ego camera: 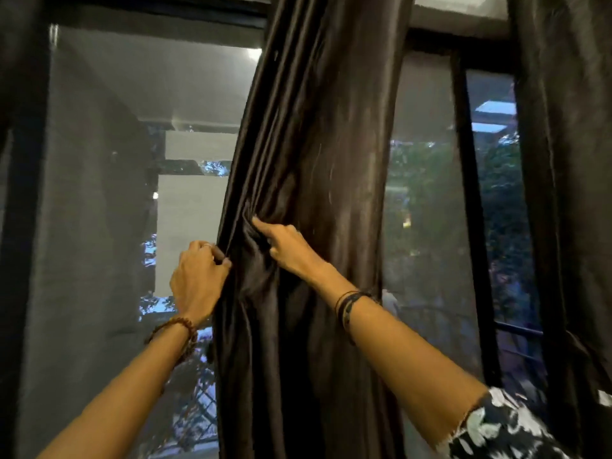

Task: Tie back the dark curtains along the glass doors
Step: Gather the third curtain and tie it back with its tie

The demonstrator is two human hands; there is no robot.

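Gathered dark shiny curtain [314, 193] in folds; L hand [198, 276] gripped its edge, R hand [284, 246] pinched folds w/ curled fingers, hands near.

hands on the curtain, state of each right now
Left hand: closed, pinching the left edge of the dark curtain.
Right hand: fingers curled into the curtain's folds, gripping them.

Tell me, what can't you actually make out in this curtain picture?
- Tie-back: none shows in the head view; whether one lies behind the curtain is hidden.
- Left hand: its fingertips curl behind the curtain's edge.
- Right hand: only one finger shows straight; the folds hide the rest.
- Curtain top and hem: cut off by the frame's edges.
- Outdoors: blurred through the mesh screen.
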